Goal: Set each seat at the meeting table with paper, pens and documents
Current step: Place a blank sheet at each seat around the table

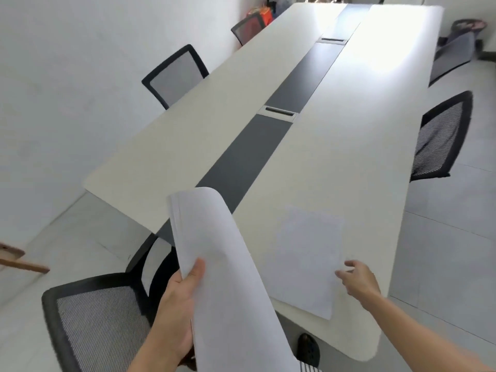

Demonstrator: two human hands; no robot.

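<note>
Long white worktop [349,130], dark strip [295,89] down its middle. Mesh chair [102,318] at near left corner. Paper stack [214,251] curled over at its top, raised above the worktop's near end. Single sheet [308,259] flat on worktop by the near edge. Left grip [179,296] clasps the stack, thumb on top. Right grip [358,280] holds nothing, fingers loosely spread at the sheet's right edge; contact unclear.
</note>
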